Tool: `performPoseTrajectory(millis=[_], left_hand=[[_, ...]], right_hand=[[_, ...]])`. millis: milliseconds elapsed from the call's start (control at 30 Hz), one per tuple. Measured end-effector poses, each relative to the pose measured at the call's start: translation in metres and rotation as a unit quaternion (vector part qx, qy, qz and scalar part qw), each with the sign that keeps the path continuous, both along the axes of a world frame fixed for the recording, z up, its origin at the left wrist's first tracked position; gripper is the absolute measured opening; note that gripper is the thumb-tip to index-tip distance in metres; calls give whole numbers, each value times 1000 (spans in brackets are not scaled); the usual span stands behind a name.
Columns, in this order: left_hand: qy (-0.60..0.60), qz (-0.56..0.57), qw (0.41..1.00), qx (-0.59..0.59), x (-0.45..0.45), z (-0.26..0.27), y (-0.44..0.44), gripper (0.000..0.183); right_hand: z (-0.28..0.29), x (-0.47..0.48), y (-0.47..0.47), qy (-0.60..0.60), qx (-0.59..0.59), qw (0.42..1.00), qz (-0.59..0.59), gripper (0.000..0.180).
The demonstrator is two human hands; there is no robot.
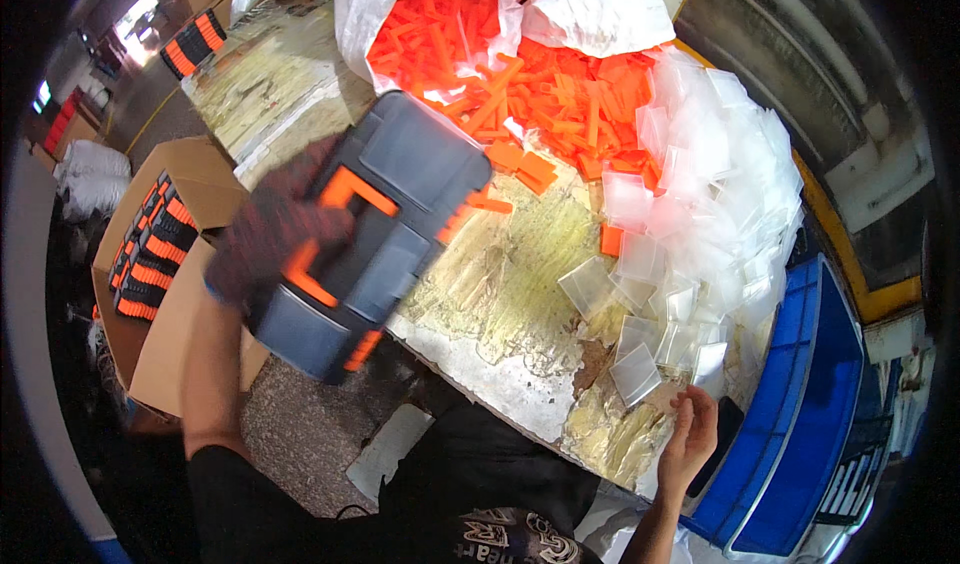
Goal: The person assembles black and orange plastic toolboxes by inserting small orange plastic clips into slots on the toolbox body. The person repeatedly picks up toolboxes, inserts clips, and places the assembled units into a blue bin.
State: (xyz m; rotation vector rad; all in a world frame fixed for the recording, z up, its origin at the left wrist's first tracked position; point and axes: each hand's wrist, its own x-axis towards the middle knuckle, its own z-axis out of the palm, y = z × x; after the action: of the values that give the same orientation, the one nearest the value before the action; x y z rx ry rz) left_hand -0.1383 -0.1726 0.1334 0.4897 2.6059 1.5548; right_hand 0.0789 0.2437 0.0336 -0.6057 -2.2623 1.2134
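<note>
My left hand [274, 226], in a dark knitted glove, grips a black plastic toolbox [420, 155] with orange handle parts and orange latches. The box is tilted over the front edge of the worktable, and its outline is slightly blurred. My bare right hand [688, 430] is at the table's right end, fingers slightly curled and no object visible in it. Just beyond its fingertips lie loose clear plastic squares [636, 375], part of a large heap of clear plastic pieces [739, 181]. Orange plastic parts [577, 106] spill from a white woven sack [600, 12] at the back.
An open cardboard carton [161, 354] on the left holds several black-and-orange boxes [150, 256]. Another such box [193, 42] stands at the worktable's [517, 294] far left corner. A blue plastic crate [787, 421] is to the right, beside a dark flat object [716, 444].
</note>
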Motion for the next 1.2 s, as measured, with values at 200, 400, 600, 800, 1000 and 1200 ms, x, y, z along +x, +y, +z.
performPoseTrajectory(millis=[200,400,600,800,1000,1200], left_hand=[[-20,17,979,-202,-106,-31,-40,54],[68,-46,975,-208,-115,-80,-62,49],[-8,-31,971,-236,-122,-81,41,51],[55,-93,957,-270,-155,-96,144,50],[76,-83,941,-320,-179,-97,183,49],[95,-50,926,-361,-202,-102,211,48]], right_hand=[[-5,9,32,-24,49,998,-4,16],[49,66,98,-135,544,793,-238,25],[50,120,135,-418,89,846,-317,63],[63,126,155,-436,60,881,-176,69],[80,146,209,-519,-105,846,72,96],[-14,142,400,-604,-121,787,46,74]])
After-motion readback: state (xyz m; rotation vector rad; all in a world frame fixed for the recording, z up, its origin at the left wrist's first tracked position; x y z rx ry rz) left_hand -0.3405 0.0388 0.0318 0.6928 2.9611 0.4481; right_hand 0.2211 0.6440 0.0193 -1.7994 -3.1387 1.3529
